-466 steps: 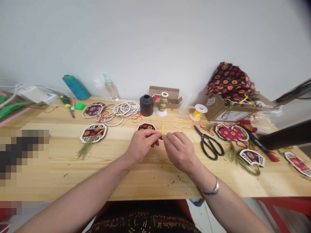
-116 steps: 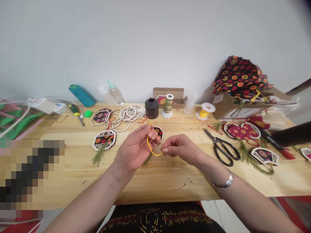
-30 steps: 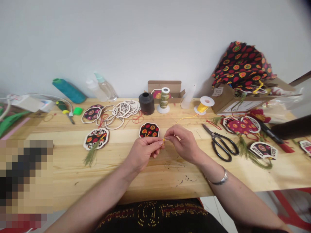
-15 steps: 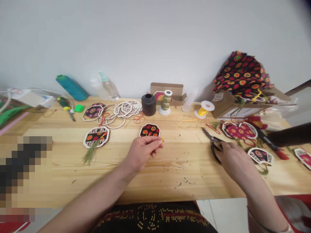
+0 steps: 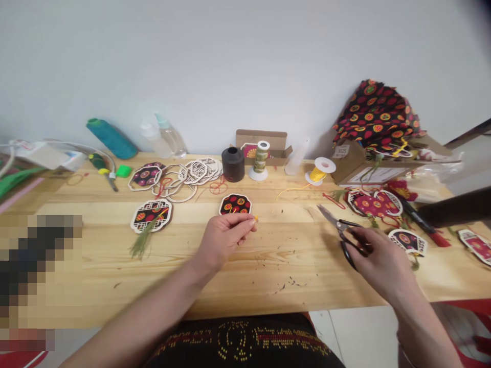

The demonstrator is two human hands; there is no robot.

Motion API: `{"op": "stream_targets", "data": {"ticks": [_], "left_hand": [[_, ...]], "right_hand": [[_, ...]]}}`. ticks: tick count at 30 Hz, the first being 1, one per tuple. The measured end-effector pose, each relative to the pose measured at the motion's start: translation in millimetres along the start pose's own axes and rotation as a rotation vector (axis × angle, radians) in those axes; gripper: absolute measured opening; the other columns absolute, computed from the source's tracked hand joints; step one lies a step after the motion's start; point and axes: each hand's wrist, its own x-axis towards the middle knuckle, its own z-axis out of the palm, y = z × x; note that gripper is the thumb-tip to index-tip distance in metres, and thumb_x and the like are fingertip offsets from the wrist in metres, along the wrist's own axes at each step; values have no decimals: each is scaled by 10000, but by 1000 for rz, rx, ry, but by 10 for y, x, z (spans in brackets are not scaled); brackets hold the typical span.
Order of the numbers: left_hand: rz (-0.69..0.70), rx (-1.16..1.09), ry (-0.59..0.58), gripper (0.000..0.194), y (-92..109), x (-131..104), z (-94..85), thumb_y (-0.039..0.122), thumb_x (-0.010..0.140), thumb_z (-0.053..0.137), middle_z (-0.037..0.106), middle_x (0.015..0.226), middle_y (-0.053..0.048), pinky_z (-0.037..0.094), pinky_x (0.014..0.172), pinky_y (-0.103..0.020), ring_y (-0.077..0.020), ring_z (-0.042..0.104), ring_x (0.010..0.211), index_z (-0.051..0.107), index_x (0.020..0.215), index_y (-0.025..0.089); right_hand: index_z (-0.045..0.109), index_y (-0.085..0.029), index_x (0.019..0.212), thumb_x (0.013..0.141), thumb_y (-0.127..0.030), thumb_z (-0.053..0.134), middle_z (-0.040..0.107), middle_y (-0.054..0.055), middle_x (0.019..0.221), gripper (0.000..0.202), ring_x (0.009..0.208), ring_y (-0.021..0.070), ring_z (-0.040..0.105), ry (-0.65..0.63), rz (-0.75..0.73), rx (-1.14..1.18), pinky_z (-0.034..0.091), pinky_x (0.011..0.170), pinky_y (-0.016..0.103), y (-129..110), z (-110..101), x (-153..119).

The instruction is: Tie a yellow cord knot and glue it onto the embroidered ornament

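Between the pinched thumb and fingers of my left hand (image 5: 226,237) is a yellow cord (image 5: 255,218), of which only a short end shows. Just beyond that hand lies a frame-edged ornament (image 5: 235,203) with black flowered fabric; the hand hides its near edge. My right hand (image 5: 381,260) grips black-handled scissors (image 5: 341,227) at the handles, over the right part of the table. Their blades point away and to the left. A fan-shaped ornament (image 5: 408,242) lies just right of this hand. At the left, another ornament (image 5: 151,215) has a green tassel (image 5: 143,241).
Along the wall stand a black spool (image 5: 233,164), a green thread spool (image 5: 261,162), a yellow cord spool (image 5: 320,171) and spray bottles (image 5: 169,137). Wooden frames (image 5: 201,171) are piled at back left. A cardboard box (image 5: 351,166) with patterned fabric (image 5: 379,115) stands at back right.
My right hand has lifted the scissors a little and drawn them slightly nearer. My left hand keeps its pinch in nearly the same place.
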Motion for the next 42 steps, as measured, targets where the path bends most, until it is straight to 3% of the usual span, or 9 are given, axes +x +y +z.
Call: {"op": "stream_targets", "data": {"ticks": [3,8,18,28,32,34,37,39,42], "left_hand": [[8,33,-27,108,-6,-14,0,237,677,693,655,625,-33,337,418,-184,-54,431,458,725,749,163],[44,77,-64,115,-26,-20,-13,261,700,674,633,604,-12,315,421,-180,-53,418,464,729,765,184],[62,205,-110,147,-26,-44,-17,261,724,629,610,595,-10,287,432,-207,-65,380,466,739,801,202],[90,230,-95,105,33,-58,8,244,693,645,573,518,6,304,441,-211,-68,390,454,729,681,182],[51,157,-46,100,15,-44,15,246,666,680,624,570,-11,312,432,-206,-61,400,446,734,723,183],[16,92,-50,113,0,-31,10,250,659,691,638,589,-20,313,423,-202,-59,406,445,732,738,181],[-32,-22,-82,126,-22,-10,-1,250,650,703,647,603,-29,310,416,-195,-56,415,449,728,748,175],[-52,-75,-90,128,-30,0,-2,247,641,711,645,597,-31,301,411,-191,-51,413,445,726,743,171],[-63,-100,-81,126,-31,4,0,242,632,718,643,590,-37,285,401,-189,-45,406,434,726,731,164]], "right_hand": [[560,-179,877,732,-407,590,598,43,746,272,634,172,559,-248,-122,372,435,566,276,-291,12,-51],[558,-182,901,673,-439,673,575,24,785,362,673,152,502,-429,-241,444,376,583,261,-768,67,-2],[560,-189,762,704,-481,651,558,-10,720,311,619,106,452,-453,-312,383,326,570,241,-1030,125,52],[561,-168,628,784,-311,536,525,-28,560,213,511,75,375,-504,-272,382,273,482,215,-1007,182,49],[573,-161,611,790,-410,528,545,-7,531,310,483,83,407,-450,-191,415,286,447,207,-912,189,78],[585,-163,637,771,-469,539,569,13,537,337,491,106,463,-317,-133,280,308,460,219,-795,137,120],[630,-170,710,759,-549,504,628,78,580,403,526,193,568,-173,41,-191,317,472,263,-532,23,189],[638,-154,722,787,-544,448,653,129,619,439,576,252,616,-185,111,-441,333,488,289,-325,-35,216],[639,-137,730,851,-456,359,674,160,697,441,667,262,651,-266,80,-535,374,524,294,-45,-72,231]]}}
